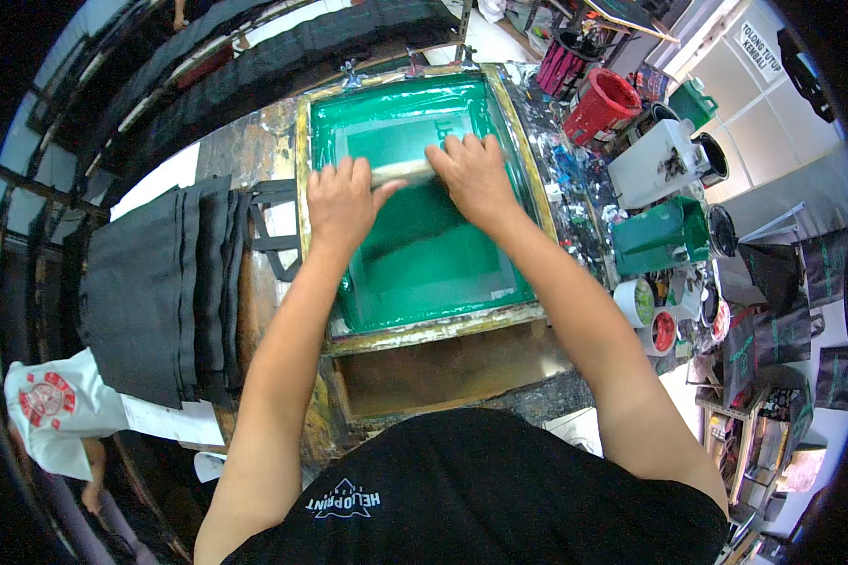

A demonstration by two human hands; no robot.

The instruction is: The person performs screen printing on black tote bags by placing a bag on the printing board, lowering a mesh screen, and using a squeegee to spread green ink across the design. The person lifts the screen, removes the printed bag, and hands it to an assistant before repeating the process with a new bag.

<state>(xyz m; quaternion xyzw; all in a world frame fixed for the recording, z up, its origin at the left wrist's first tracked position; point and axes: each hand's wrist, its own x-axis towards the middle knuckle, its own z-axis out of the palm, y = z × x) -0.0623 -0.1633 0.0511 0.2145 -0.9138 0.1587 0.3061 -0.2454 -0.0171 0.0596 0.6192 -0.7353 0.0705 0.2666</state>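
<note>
Both hands grip a pale wooden-handled squeegee point(403, 172) laid crosswise on a printing screen point(433, 331). My left hand point(342, 202) is closed over its left end, my right hand point(471, 179) over its right end. Fingers point away from me, and most of the handle lies hidden under them. Wet green ink coats the mesh, and a darker, bag-like shape shows through below the squeegee. From beneath the left side of the frame sticks out a black strap point(271, 218). Clamps point(351, 75) sit at the frame's far edge.
A pile of black fabric bags point(151, 282) lies left of the screen. On the right stand a red bucket point(601, 105), a white jerrycan point(655, 165), a green container point(658, 235) and several ink pots. Another person in a white shirt point(66, 405) is at lower left. Racks hold black fabric point(301, 52) behind.
</note>
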